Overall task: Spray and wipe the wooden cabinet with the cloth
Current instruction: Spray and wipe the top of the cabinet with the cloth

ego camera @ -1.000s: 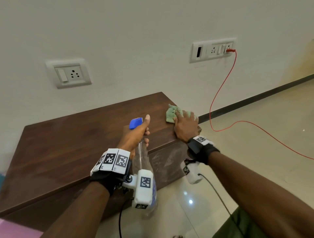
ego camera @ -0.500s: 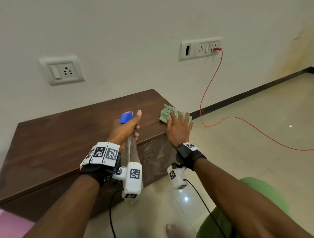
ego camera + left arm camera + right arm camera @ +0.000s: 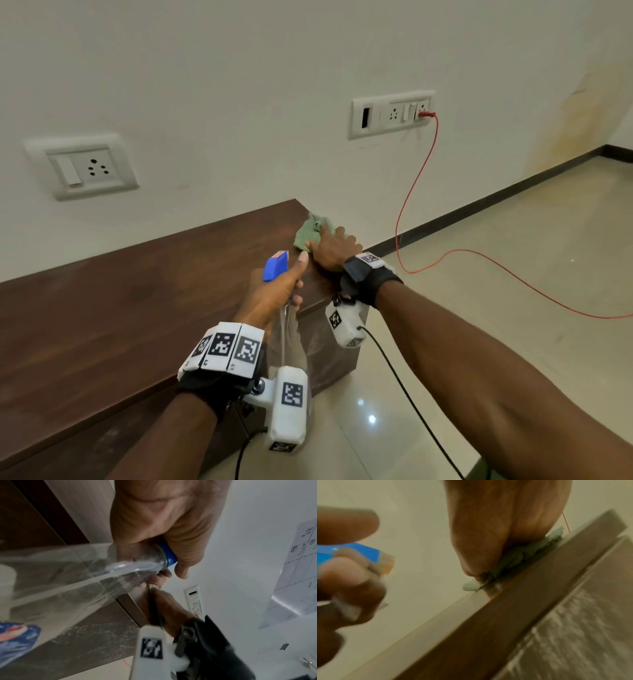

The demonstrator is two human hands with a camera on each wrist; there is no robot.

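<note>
Two hands: both at the cabinet's right end.
Cabinet (image 3: 102, 308): dark wood, low, against wall.
Cloth (image 3: 308, 233): green, bunched, on cabinet top nr right rear corner.
R hand (image 3: 334, 248): flat on cloth, fingers straight, pressing it down.
L hand (image 3: 274, 294): fingers clamped round spray bottle neck.
Spray bottle (image 3: 289, 339): clear body, blue head, over front edge.
Red cable (image 3: 416, 192): plugged in wall socket, trails onto floor.

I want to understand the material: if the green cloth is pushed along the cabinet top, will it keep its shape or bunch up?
The green cloth already lies crumpled under the right hand, so it is probably floppy and would bunch. It likely slides easily on the smooth cabinet top.
</note>
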